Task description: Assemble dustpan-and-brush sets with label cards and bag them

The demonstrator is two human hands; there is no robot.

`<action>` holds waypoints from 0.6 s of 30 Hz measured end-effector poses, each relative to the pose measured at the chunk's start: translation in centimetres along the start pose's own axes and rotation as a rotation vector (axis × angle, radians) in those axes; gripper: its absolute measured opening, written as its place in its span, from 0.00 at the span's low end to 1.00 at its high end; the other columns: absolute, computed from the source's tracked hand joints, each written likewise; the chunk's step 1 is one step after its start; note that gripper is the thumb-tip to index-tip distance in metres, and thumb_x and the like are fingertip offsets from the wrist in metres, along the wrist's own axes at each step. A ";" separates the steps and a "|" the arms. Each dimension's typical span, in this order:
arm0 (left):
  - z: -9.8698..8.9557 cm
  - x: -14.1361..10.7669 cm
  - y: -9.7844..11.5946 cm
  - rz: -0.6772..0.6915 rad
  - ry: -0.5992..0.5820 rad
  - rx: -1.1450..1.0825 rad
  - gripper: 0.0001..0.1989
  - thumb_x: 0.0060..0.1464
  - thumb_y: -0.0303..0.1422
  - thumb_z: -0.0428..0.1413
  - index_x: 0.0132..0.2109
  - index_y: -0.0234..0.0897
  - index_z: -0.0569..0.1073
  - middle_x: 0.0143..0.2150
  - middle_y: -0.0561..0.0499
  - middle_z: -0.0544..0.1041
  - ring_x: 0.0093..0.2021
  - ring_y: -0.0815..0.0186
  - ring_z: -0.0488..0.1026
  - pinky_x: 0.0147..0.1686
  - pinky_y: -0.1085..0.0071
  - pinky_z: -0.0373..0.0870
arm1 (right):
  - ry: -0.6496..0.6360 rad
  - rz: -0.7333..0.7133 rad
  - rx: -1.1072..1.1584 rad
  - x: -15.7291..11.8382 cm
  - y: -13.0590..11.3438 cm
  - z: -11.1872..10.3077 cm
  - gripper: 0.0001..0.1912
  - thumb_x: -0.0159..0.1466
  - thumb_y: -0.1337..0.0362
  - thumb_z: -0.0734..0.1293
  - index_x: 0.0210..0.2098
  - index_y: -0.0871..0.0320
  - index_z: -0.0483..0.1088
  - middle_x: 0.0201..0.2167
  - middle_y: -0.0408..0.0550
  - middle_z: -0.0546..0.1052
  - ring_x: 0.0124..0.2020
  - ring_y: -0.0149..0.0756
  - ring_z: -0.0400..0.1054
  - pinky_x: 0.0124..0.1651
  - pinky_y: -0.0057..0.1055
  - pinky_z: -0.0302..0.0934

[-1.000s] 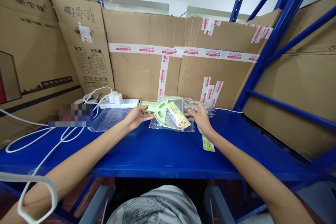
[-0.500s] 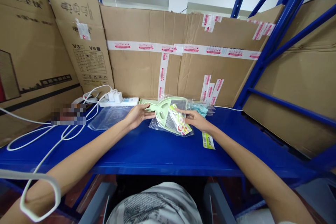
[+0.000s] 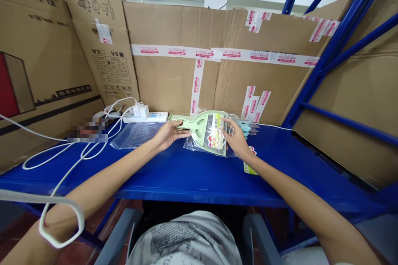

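Observation:
My left hand [image 3: 170, 134] is closed around the handle of a pale green dustpan [image 3: 200, 129], which is held up over the blue table. Grey brush bristles [image 3: 209, 129] show within the pan. Across its wide end lies a yellow and white label card [image 3: 217, 130] with red prints. My right hand [image 3: 235, 137] pinches at the right edge of the card and dustpan, its fingertips partly hidden. Beneath the dustpan is a crumpled clear plastic bag [image 3: 190, 144]. Another label card [image 3: 249, 168] lies by my right wrist.
Light blue items in clear wrapping [image 3: 245, 127] lie behind my right hand. At the left are a flat clear plastic bag [image 3: 137, 136], a white power strip [image 3: 158, 117] and looping white cables [image 3: 66, 167]. Cardboard walls [image 3: 164, 83] and blue posts enclose the blue table [image 3: 186, 178].
The label card has turned from slanted to nearly upright and lies flatter across the dustpan. My right hand has shifted with it to the pan's right edge. My left hand keeps the handle.

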State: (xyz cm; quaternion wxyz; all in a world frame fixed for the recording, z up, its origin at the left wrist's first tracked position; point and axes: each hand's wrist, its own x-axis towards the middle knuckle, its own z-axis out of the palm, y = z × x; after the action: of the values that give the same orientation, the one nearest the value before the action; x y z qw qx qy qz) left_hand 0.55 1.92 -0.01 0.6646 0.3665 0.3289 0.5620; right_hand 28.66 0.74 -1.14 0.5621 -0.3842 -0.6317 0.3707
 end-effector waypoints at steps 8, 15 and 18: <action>0.0 0.1 0.1 0.006 0.013 -0.016 0.10 0.67 0.24 0.53 0.35 0.32 0.72 0.36 0.37 0.83 0.34 0.56 0.84 0.41 0.58 0.86 | -0.108 0.009 0.064 0.0 -1.0 -0.4 0.31 0.59 0.59 0.78 0.62 0.48 0.76 0.43 0.46 0.84 0.17 0.27 0.65 0.13 0.29 0.63; 0.1 0.0 -0.2 -0.010 0.013 -0.003 0.09 0.66 0.24 0.54 0.35 0.33 0.73 0.35 0.38 0.83 0.34 0.55 0.84 0.42 0.56 0.86 | -0.114 0.046 -0.042 -0.1 -0.1 -0.4 0.28 0.59 0.58 0.78 0.59 0.54 0.81 0.19 0.40 0.77 0.11 0.31 0.59 0.11 0.30 0.58; 0.2 0.0 0.0 -0.016 0.019 -0.004 0.11 0.67 0.24 0.53 0.34 0.33 0.72 0.36 0.37 0.83 0.35 0.55 0.84 0.43 0.57 0.85 | -0.084 0.051 0.033 -0.1 -0.3 -0.3 0.27 0.61 0.54 0.77 0.59 0.51 0.79 0.27 0.43 0.81 0.14 0.31 0.63 0.13 0.30 0.61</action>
State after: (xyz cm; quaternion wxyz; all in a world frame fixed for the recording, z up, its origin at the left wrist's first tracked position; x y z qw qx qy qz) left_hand 0.74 1.86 0.07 0.6666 0.3569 0.3371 0.5609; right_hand 28.92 0.58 -0.89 0.5318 -0.3750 -0.6383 0.4112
